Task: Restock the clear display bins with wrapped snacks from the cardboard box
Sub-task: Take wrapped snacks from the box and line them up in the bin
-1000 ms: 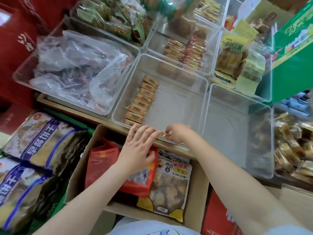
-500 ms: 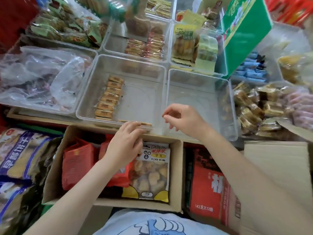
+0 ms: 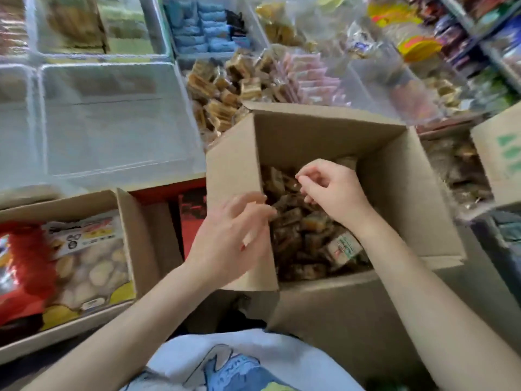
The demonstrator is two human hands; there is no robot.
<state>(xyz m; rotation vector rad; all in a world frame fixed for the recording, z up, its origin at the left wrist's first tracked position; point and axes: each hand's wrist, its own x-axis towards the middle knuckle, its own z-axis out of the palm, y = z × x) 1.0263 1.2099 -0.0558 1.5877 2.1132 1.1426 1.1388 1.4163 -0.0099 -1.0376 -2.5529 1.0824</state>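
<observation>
The open brown cardboard box [image 3: 394, 176] fills the centre and right of the frame, tilted toward me, and I judge this to be the pick-up step: both my hands are at it, reaching for the next batch. Above and left of it lies the big clear plastic display bin [image 3: 112, 122], bare as far as I can see through the blur; it is the likely target. To its right, at upper centre, another clear bin [image 3: 225, 88] holds a heap of tan wrapped cakes. At lower left a second cardboard box [image 3: 124, 221] carries red and yellow printed snack bags.

Inside my box, the pile of small brown wrapped snacks [image 3: 298, 238] lies loose and jumbled across the bottom, glossy film around dark square pieces, one paler wrapper with green and red print at the lower right of the heap.

My left hand [image 3: 234, 238] is at the box's near-left wall, fingers loosely spread and reaching over its edge; I cannot tell whether it grips the cardboard. My right hand [image 3: 332, 190] hovers over the pile with fingers curled narrow, thumb and forefinger nearly meeting; whether it already pinches a wrapper, I cannot tell.

Next I would need to close on several snacks and carry them up-left to the bin.
</observation>
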